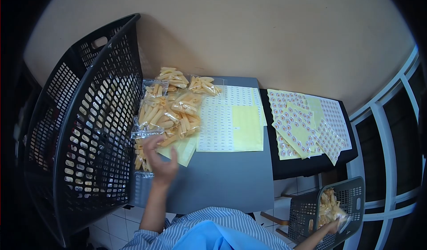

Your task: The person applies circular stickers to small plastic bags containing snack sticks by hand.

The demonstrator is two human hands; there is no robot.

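Observation:
My left hand (162, 163) is over the left part of the grey table, fingers spread and curved, with nothing seen in it. Just beyond it lies a pile of clear plastic bags of pale yellow stick-shaped snacks (167, 110). Down at the right, my right hand (330, 227) is at the mouth of a dark grey basket (304, 216). Its fingers are closed on a clear snack bag (343, 221). More bagged snacks (328, 203) fill that basket behind the hand.
A large black perforated basket (95, 130) stands along the table's left side. Label sheets (215, 125) with a yellow backing piece (247, 127) lie on the grey table (222, 179). Sheets of round stickers (296, 125) cover a black surface at right. A wall rises behind.

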